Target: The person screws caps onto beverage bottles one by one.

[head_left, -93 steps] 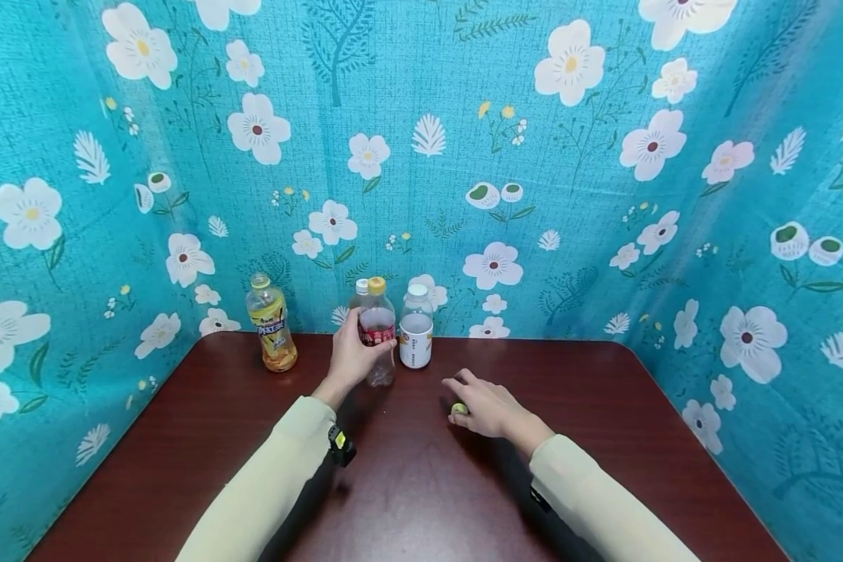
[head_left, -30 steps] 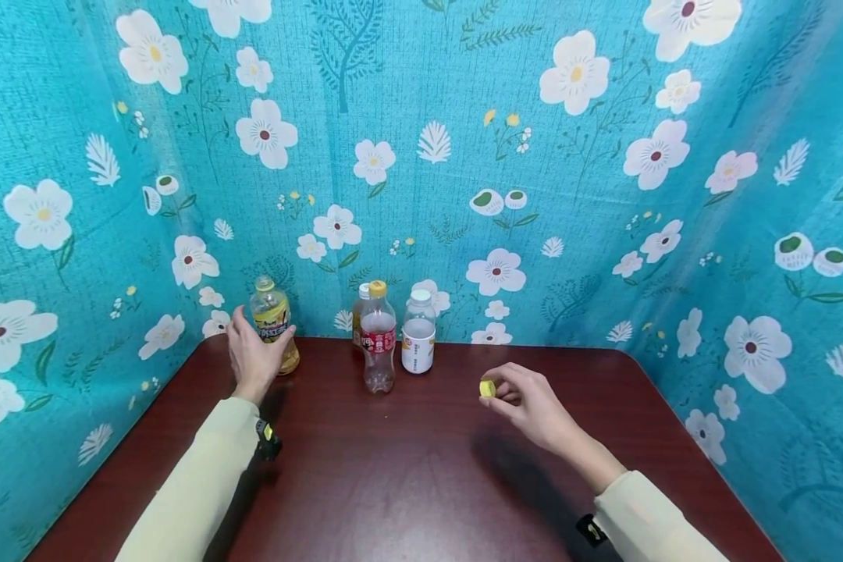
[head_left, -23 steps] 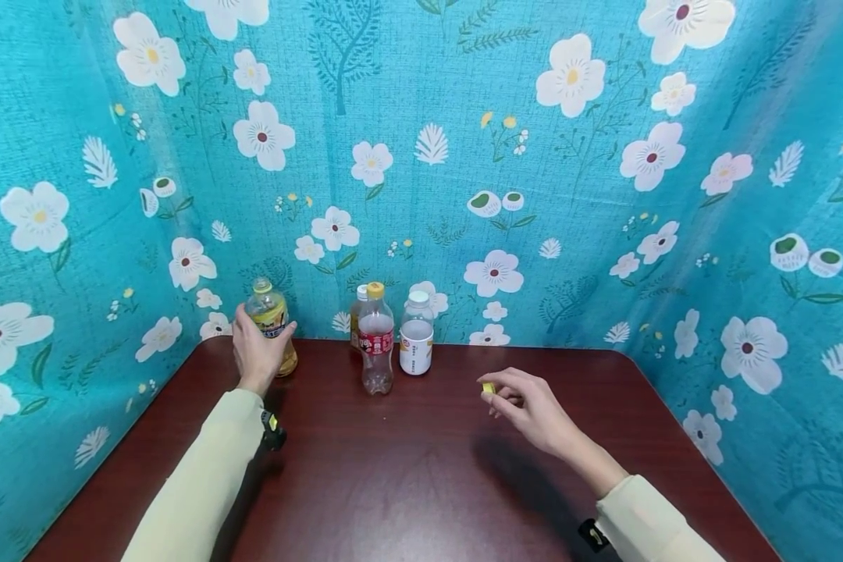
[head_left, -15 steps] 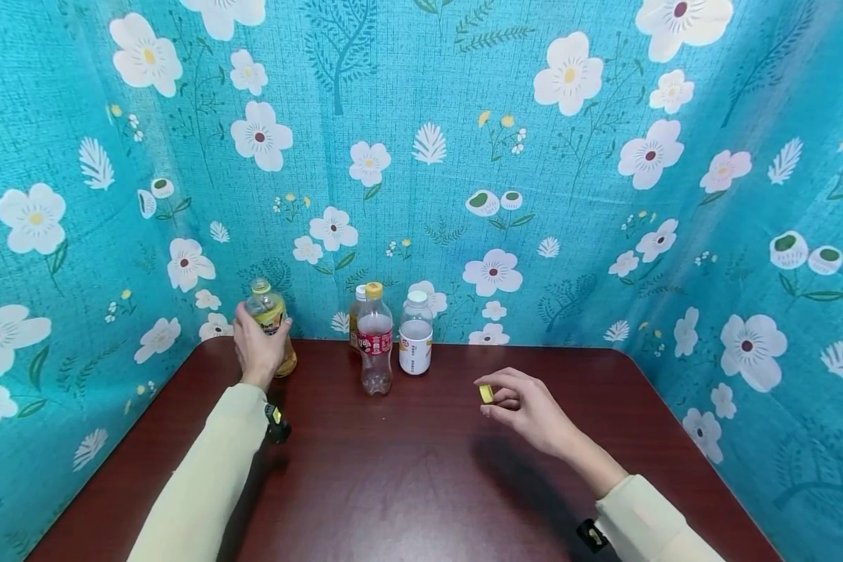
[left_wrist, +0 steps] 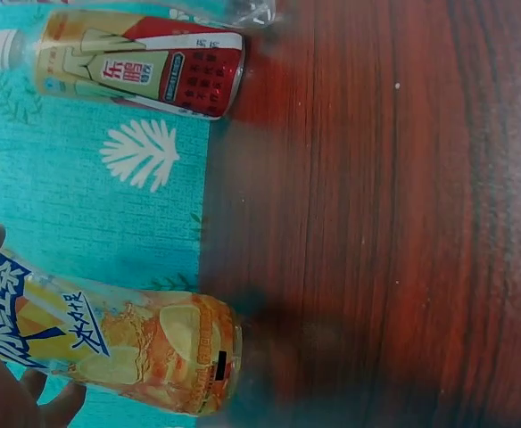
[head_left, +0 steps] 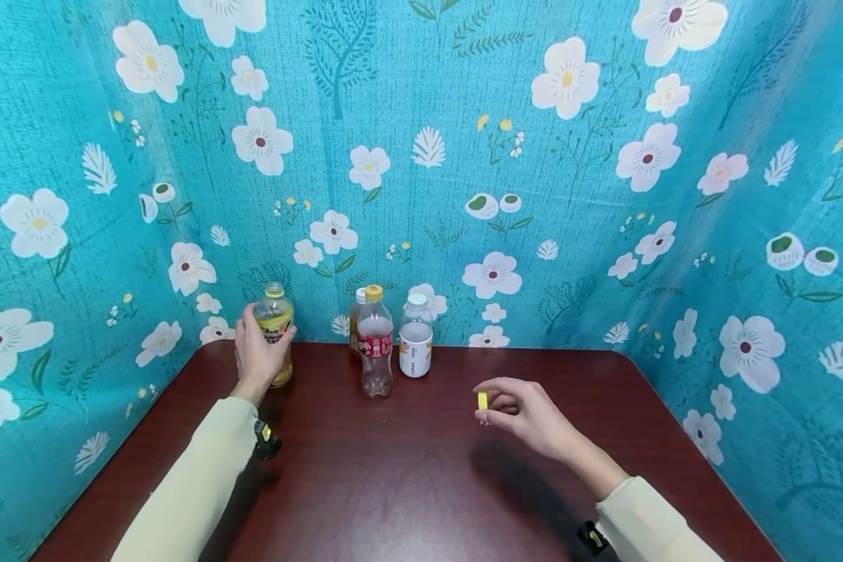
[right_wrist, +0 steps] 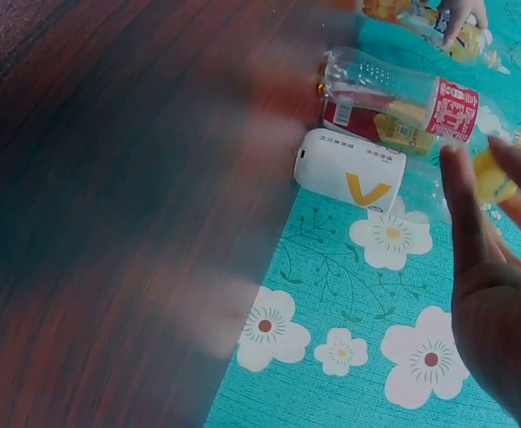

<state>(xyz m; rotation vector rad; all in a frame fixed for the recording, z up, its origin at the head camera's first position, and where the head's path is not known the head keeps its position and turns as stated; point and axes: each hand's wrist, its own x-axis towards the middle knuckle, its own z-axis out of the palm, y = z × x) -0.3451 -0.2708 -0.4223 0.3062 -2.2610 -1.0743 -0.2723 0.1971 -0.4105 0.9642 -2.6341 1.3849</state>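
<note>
In the head view, my left hand point(head_left: 257, 359) grips an uncapped iced tea bottle point(head_left: 275, 321) with a yellow label, at the far left of the table. In the left wrist view the bottle's orange-printed lower half point(left_wrist: 167, 348) shows below my fingers; whether its base touches the wood I cannot tell. My right hand point(head_left: 530, 414) hovers above the table at right of centre. It pinches a yellow bottle cap point(head_left: 482, 400) between thumb and fingertips. The same cap point(right_wrist: 492, 178) appears partly behind fingers in the right wrist view.
Midway along the table's back stand a clear bottle point(head_left: 376, 351) with red label and yellow cap, a white-capped bottle point(left_wrist: 144, 67) behind it, and a white-labelled bottle point(head_left: 416, 343) beside them. A flowered blue curtain point(head_left: 421, 172) encloses the dark red table point(head_left: 421, 468).
My left hand let go of the red-labelled bottle and went left to the iced tea bottle, which has just shifted slightly right and nearer. My right hand raised the yellow cap, moved right and turned it.
</note>
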